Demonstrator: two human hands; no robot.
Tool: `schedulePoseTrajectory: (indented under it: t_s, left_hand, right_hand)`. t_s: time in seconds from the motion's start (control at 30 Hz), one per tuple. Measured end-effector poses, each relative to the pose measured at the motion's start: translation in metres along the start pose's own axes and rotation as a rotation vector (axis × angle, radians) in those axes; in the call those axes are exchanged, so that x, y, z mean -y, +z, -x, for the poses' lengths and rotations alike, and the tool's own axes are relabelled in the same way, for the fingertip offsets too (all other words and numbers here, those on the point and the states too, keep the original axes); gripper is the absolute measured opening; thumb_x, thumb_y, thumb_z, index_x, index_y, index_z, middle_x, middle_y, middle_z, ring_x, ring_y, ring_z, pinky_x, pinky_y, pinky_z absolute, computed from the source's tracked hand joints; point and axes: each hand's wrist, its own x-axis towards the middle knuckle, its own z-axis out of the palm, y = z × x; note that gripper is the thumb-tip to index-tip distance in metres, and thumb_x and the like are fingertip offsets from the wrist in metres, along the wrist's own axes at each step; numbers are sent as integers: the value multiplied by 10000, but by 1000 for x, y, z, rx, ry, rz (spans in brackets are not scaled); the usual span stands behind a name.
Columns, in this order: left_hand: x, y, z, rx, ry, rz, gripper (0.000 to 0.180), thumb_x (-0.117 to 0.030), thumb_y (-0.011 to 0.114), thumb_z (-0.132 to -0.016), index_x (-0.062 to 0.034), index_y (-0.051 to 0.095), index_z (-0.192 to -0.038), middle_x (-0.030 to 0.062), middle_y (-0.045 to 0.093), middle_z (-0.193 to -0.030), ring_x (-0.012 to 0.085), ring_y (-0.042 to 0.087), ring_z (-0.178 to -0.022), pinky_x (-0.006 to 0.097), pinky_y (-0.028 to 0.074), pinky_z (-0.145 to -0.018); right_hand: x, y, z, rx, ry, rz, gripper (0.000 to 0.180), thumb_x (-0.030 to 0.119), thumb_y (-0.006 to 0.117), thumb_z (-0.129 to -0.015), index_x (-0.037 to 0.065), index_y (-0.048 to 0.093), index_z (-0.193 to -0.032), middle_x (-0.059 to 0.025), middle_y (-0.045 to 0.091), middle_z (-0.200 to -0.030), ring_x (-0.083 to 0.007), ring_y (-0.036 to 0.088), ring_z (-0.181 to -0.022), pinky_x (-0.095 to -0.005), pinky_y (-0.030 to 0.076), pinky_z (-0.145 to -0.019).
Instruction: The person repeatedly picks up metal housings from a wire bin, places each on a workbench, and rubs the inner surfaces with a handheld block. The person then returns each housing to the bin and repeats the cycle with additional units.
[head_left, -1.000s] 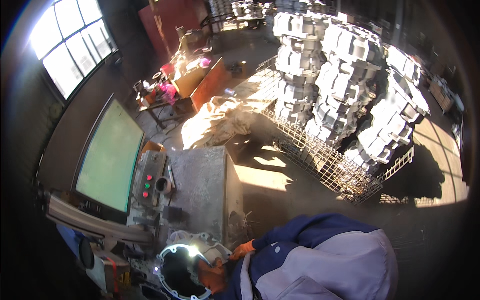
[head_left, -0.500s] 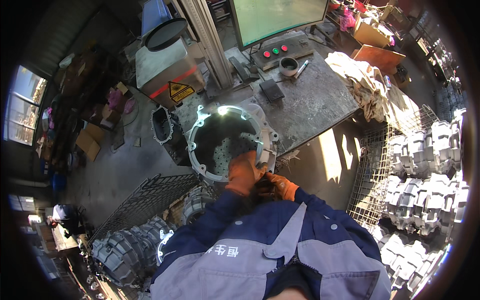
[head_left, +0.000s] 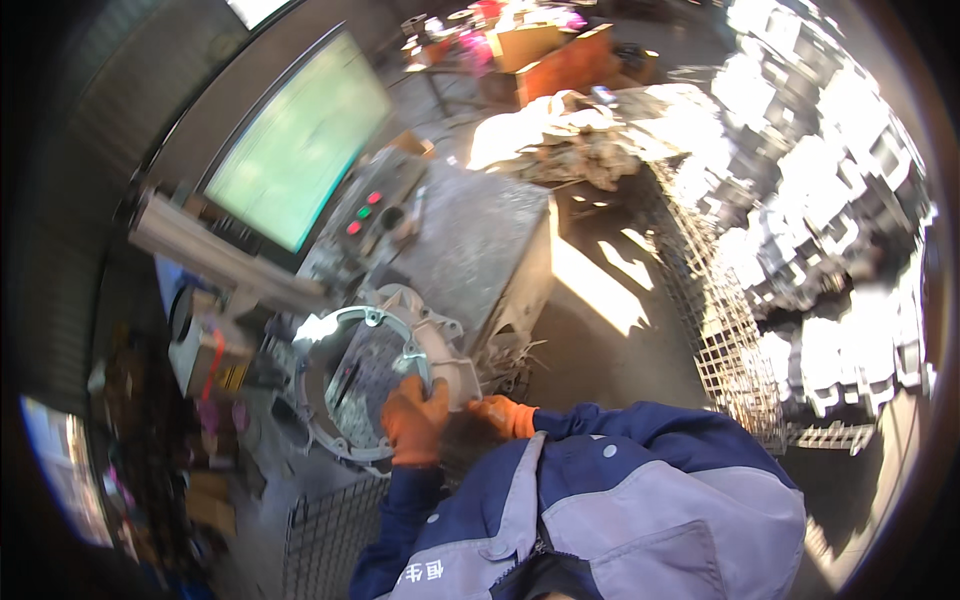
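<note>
A round grey metal casting (head_left: 372, 372), a ring-shaped housing with an open middle, sits in front of my chest. My left hand (head_left: 416, 420), in an orange glove, grips its rim on the near right side. Just to the right, my right hand (head_left: 503, 414), also in an orange glove, holds the casting's outer edge from below; most of that hand is hidden behind the casting and my blue and grey jacket.
A grey metal workbench (head_left: 480, 235) carries a control panel with red and green buttons (head_left: 362, 212) under a large green screen (head_left: 300, 140). A wire mesh cage (head_left: 730, 330) full of pale castings (head_left: 840, 200) stands at the right. Another mesh basket (head_left: 325, 540) lies below left.
The view has swung a lot as my head turned. The casting has stayed in both gloved hands, close to my chest, now to the left of the bench's corner.
</note>
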Motion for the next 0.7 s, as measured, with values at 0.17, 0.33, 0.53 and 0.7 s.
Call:
schedulePoseTrajectory:
  t_s: [0.17, 0.33, 0.53, 0.7]
  left_hand:
    - [-99, -3, -2, 27, 350, 87, 355, -365, 692, -790, -38, 619, -673, 194, 629, -668, 409, 614, -626, 497, 474, -600]
    - [-225, -6, 14, 132, 767, 211, 283, -306, 768, -753, -66, 626, -702, 144, 634, -682, 358, 619, -684, 464, 467, -630]
    - [-394, -27, 79, 207, 1296, 416, 262, -332, 756, -760, -93, 652, -791, 119, 664, -775, 326, 644, -755, 436, 476, -693]
    - [-518, -73, 127, 360, 1683, 579, 279, -305, 804, -713, -70, 653, -730, 116, 612, -651, 346, 618, -619, 444, 480, -609]
  right_hand:
    - [8, -41, 66, -35, -266, -424, 344, 342, 641, -968, 36, 657, -1123, -76, 684, -1065, -221, 659, -936, -377, 540, -820]
    - [30, -103, 166, -247, -693, -419, 249, 247, 667, -956, 65, 630, -1122, -30, 647, -1013, -165, 631, -942, -358, 539, -826]
    - [21, -166, 327, -420, -1247, -441, 294, 191, 572, -991, 26, 559, -1233, -123, 653, -1105, -266, 648, -1050, -411, 543, -925]
    - [51, -166, 458, 176, -1619, -933, 434, 256, 521, -1009, -29, 480, -1333, -257, 617, -1226, -421, 629, -1124, -533, 514, -998]
